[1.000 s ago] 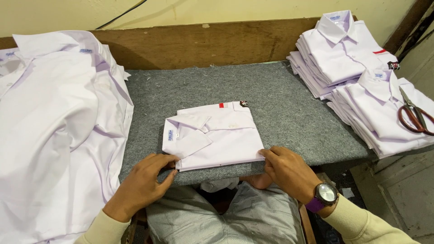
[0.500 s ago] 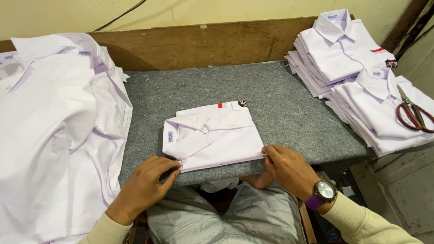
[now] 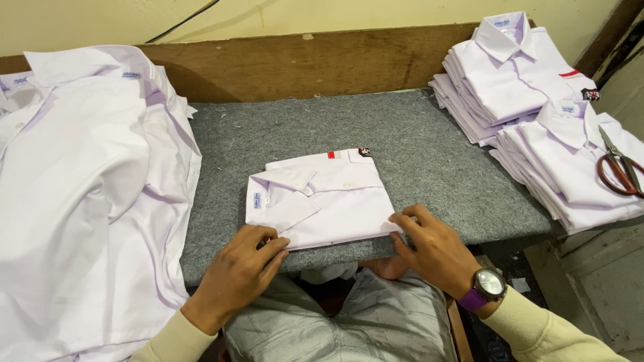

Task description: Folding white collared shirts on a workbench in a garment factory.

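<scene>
A folded white shirt (image 3: 322, 198) with its collar to the left lies near the front edge of a grey felt-covered table (image 3: 416, 141). My left hand (image 3: 238, 271) rests at the shirt's near-left corner, fingers curled against its edge. My right hand (image 3: 429, 245), with a purple-strapped watch on the wrist, presses fingertips on the shirt's near-right corner. Neither hand has lifted the shirt; it lies flat on the felt.
A big heap of unfolded white shirts (image 3: 80, 194) covers the left side. Two stacks of folded white shirts (image 3: 516, 74) stand at the right, the nearer stack (image 3: 570, 161) with red-handled scissors (image 3: 620, 171) on top. A wooden board (image 3: 302, 60) backs the table.
Both hands stay at the shirt's near edge; the fingers shifted slightly along the corners. The shirt has not visibly moved.
</scene>
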